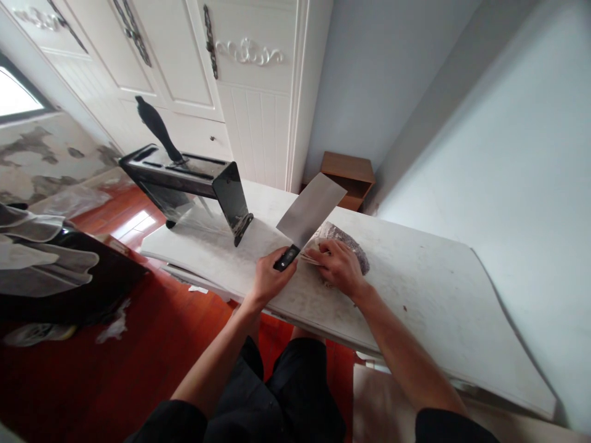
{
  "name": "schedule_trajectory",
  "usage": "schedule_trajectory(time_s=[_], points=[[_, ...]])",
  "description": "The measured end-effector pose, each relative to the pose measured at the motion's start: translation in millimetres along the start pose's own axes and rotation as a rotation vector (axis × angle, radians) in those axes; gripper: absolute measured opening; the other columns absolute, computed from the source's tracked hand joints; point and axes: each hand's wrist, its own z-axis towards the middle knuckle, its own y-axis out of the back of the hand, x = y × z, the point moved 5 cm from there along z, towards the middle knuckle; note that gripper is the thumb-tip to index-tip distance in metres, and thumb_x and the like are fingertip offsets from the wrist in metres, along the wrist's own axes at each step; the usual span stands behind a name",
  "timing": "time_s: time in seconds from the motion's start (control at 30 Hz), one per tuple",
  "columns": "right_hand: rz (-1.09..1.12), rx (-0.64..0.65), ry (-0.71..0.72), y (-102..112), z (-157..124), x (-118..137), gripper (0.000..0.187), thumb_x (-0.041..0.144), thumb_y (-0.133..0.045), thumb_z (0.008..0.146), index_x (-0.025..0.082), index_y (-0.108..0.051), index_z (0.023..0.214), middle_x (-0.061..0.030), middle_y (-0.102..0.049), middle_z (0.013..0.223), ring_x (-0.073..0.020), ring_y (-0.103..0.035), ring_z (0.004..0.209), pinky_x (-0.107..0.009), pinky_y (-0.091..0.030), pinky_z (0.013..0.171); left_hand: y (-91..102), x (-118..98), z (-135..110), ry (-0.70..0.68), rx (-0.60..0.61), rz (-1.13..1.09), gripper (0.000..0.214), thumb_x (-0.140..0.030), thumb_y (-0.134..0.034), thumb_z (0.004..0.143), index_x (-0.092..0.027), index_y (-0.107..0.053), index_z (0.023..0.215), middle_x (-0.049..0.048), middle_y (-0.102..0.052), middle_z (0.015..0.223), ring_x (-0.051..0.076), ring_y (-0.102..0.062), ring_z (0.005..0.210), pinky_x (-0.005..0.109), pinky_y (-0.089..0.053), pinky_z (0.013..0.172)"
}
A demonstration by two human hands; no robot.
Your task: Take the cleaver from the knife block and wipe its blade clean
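White stone worktop (415, 277), scuffed and stained, carries everything; its near edge hangs over a red wooden floor. At its far left corner stands a black knife block (184, 178) with one dark handle (157, 126) poking up from a slot.

Nearer the middle, a broad steel cleaver (310, 212) tilts blade-up. The left hand (270, 277) is wrapped tight round its black grip. The blade's heel sits just beside a grey mottled lump (351, 243), which lies flat near the worktop's front edge. I cannot tell what the lump is.

The right hand (339, 267) lies over the lump, its fingers (323, 249) spread and pressing down, not clasping.

The main risk, as I judge it, is those fingertips. They lie right by the cutting edge, so a slip of the blade, or the lump skidding on the smooth stone, could bring steel onto them. The lump sits close to the front edge, and a hard push might slide it off toward the person's lap.
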Motion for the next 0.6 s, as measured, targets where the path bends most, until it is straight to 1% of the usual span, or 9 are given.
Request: schedule_trajectory(time_s=[0.13,0.2,0.27,0.33,0.4,0.53,0.6], points=[[0.101,-0.146,-0.095,5,-5,-12,0.038,0.017,-0.059,0.086,0.023,-0.065,0.124,-0.0074,-0.059,0.097,-0.0220,-0.057,0.089,-0.035,-0.051,0.078,4.1,0,-3,-0.017,-0.009,-0.051,0.023,-0.034,-0.060,0.084,-0.015,-0.068,0.095,0.0023,-0.065,0.078,0.014,-0.056,0.070,0.023,-0.045,0.068],[0.155,-0.237,-0.136,7,-7,-15,0.040,0.018,-0.059,0.087,0.021,-0.063,0.126,-0.0077,-0.061,0.100,-0.0219,-0.059,0.089,-0.035,-0.053,0.079,4.2,1,-3,-0.023,0.012,-0.088,0.024,-0.037,-0.059,0.085,-0.015,-0.066,0.094,0.0023,-0.063,0.077,0.014,-0.055,0.069,0.024,-0.044,0.067],[0.193,-0.310,-0.180,9,-9,-18,0.041,0.020,-0.060,0.087,0.021,-0.062,0.128,-0.0081,-0.062,0.101,-0.0222,-0.061,0.090,-0.037,-0.055,0.079,1.7,3,-3,0.003,0.058,-0.162,0.025,-0.040,-0.056,0.088,-0.016,-0.062,0.093,0.0002,-0.058,0.069,0.012,-0.052,0.063,0.023,-0.041,0.061],[0.211,-0.358,-0.226,10,-10,-19,0.042,0.021,-0.060,0.087,0.022,-0.062,0.129,-0.0084,-0.062,0.101,-0.0226,-0.062,0.090,-0.038,-0.056,0.079,-2.8,7,-3,0.060,0.116,-0.280,0.028,-0.044,-0.052,0.091,-0.017,-0.058,0.093,-0.0032,-0.051,0.060,0.011,-0.047,0.055,0.022,-0.038,0.055],[0.211,-0.400,-0.263,12,-10,-19,0.041,0.022,-0.060,0.087,0.023,-0.061,0.129,-0.0089,-0.063,0.100,-0.0231,-0.063,0.090,-0.038,-0.057,0.079,-7.2,9,-3,0.111,0.148,-0.429,0.031,-0.048,-0.048,0.093,-0.018,-0.054,0.095,-0.0048,-0.048,0.057,0.010,-0.045,0.051,0.021,-0.037,0.052],[0.207,-0.528,-0.297,23,-10,-16,0.037,0.022,-0.059,0.089,0.021,-0.063,0.126,-0.0087,-0.062,0.095,-0.0224,-0.063,0.087,-0.038,-0.057,0.077,-13.7,10,-3,0.133,0.203,-0.679,0.042,-0.057,-0.049,0.090,-0.016,-0.054,0.101,-0.0019,-0.052,0.070,0.009,-0.049,0.055,0.021,-0.042,0.053],[0.211,-0.577,-0.324,28,-9,-15,0.035,0.022,-0.058,0.089,0.020,-0.064,0.124,-0.0086,-0.062,0.094,-0.0222,-0.062,0.085,-0.038,-0.056,0.076,-17.1,11,-5,0.185,0.252,-0.781,0.050,-0.061,-0.051,0.088,-0.015,-0.055,0.105,-0.0014,-0.052,0.072,0.009,-0.050,0.054,0.022,-0.044,0.050]])
